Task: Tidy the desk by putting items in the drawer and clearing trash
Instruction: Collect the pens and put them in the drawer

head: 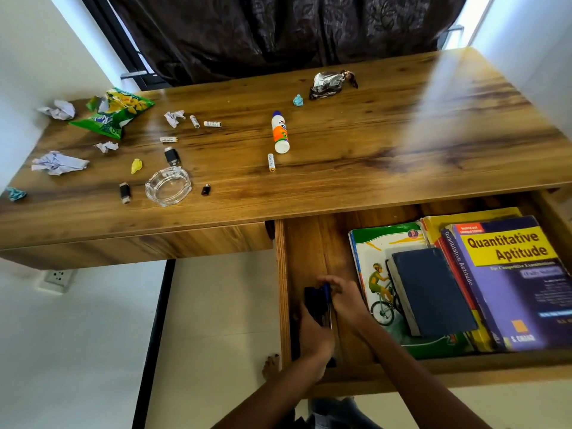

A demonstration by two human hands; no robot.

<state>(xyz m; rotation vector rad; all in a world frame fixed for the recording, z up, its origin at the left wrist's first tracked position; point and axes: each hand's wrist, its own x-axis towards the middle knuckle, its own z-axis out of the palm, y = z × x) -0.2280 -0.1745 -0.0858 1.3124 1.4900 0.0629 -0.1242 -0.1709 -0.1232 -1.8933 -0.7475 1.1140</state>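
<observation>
In the open drawer point(309, 243), both hands point(331, 317) clasp a pen bundle point(320, 305) between them.

a: where are the hands?
b: both down in the open drawer point(312, 239), left side. the left hand point(314, 332) and right hand point(343, 297) hold a bundle of pens point(322, 305), i think; it's blurred.
a: and the desk point(356, 140)?
b: a glue bottle point(280, 131), a glass ashtray point(168, 185), crumpled paper point(58, 163).
</observation>
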